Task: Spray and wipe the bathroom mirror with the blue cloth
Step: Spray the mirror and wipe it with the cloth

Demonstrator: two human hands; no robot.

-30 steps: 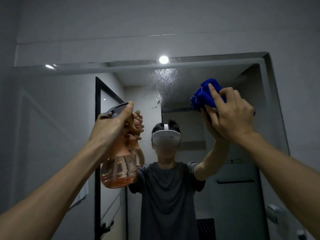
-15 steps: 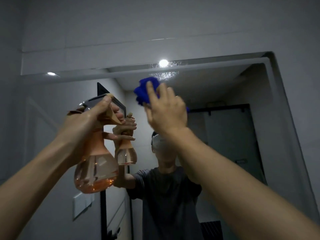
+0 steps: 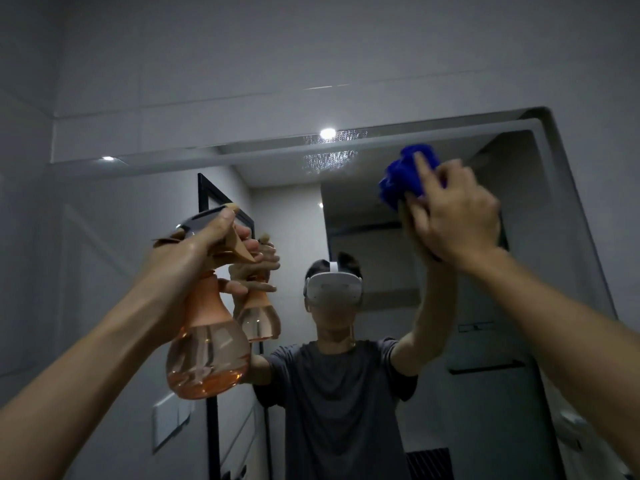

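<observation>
The bathroom mirror (image 3: 138, 258) fills most of the wall ahead and reflects a person in a grey shirt and white headset. My right hand (image 3: 453, 216) presses a bunched blue cloth (image 3: 403, 174) flat against the upper right of the glass. My left hand (image 3: 197, 258) grips the neck and trigger of a clear spray bottle (image 3: 207, 355) holding orange liquid, raised close to the glass at centre left. A patch of spray droplets (image 3: 329, 161) clings to the mirror near its top edge.
Grey tiled wall (image 3: 311, 57) rises above the mirror. The mirror's bevelled right edge (image 3: 575, 209) runs down beside my right arm. In the reflection are a black-framed door (image 3: 207, 306), a white wall switch (image 3: 171, 424) and a ceiling light (image 3: 327, 133).
My right hand has swept the blue cloth from the mirror's upper middle over to the upper right. The left hand holds the bottle in nearly the same spot.
</observation>
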